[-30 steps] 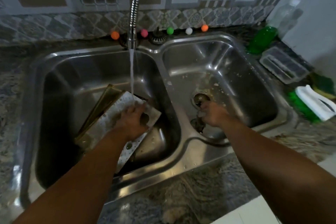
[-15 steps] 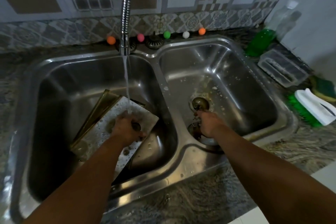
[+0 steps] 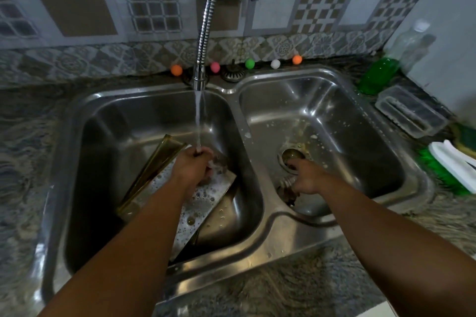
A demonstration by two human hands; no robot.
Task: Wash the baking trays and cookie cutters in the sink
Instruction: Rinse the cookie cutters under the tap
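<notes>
- The double sink (image 3: 260, 237) has two steel basins, and water runs from the tap (image 3: 206, 31) into the left one.
- The left hand (image 3: 193, 170) is in the left basin, right under the stream, fingers curled around something small; I cannot tell what it grips.
- Under that hand a soapy baking tray (image 3: 206, 198) leans tilted against the basin floor, covered in foam bubbles.
- A second, golden tray (image 3: 152, 170) lies just beside it on the left, partly tucked beneath.
- The right hand (image 3: 306, 177) is down in the right basin next to the drain (image 3: 291, 156), fingers closed on a small metal piece, maybe a cookie cutter (image 3: 287, 183), though it is too blurred to be sure.
- Suds are spattered around the drain.
- On the counter to the right sit a green bottle (image 3: 377, 76), a clear plastic box (image 3: 409, 113) and a green-and-white brush (image 3: 450, 162).
- Small coloured balls (image 3: 176, 70) line the back ledge.
</notes>
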